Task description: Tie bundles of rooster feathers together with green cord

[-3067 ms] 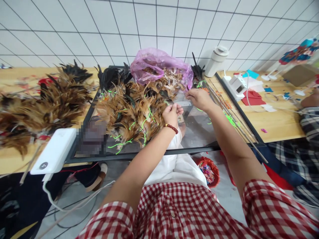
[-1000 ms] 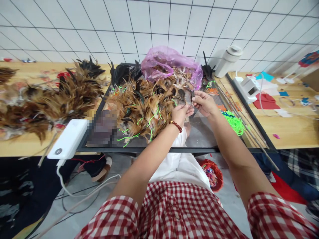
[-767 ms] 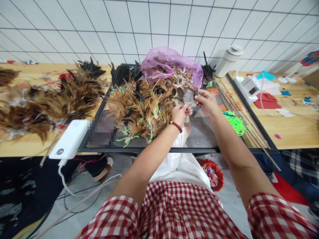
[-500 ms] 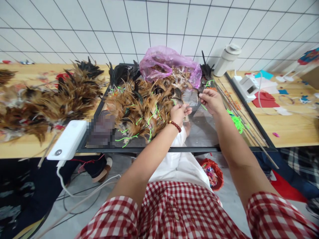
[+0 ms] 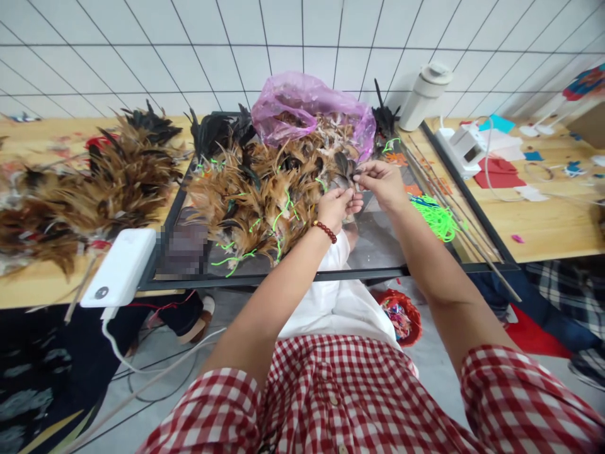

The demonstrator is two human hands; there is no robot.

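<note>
My left hand (image 5: 336,209), with a beaded bracelet on its wrist, is closed around a small bunch of dark feathers (image 5: 344,168) that stands up above the fingers. My right hand (image 5: 382,183) pinches at the edge of this bunch, thumb and forefinger pressed together on what looks like a feather. The fingertips of both hands are close together, and the quill ends are mostly hidden by them. Just left of my hands lies a big heap of brown feather bunches (image 5: 255,195), some tied with bright green strings (image 5: 282,211).
Behind the heap sits a purple plastic bag (image 5: 288,94) of feathers. On the black-edged board (image 5: 378,249) lie green cords (image 5: 437,217) and thin sticks (image 5: 472,243). A white bottle (image 5: 425,94), power bank (image 5: 118,268) and power strip (image 5: 458,154) stand around. A red basket (image 5: 411,321) is below.
My right hand has moved left to the bunch in my left hand, and its fingertips now meet the feathers there. The left hand keeps its hold. The view has shifted slightly.
</note>
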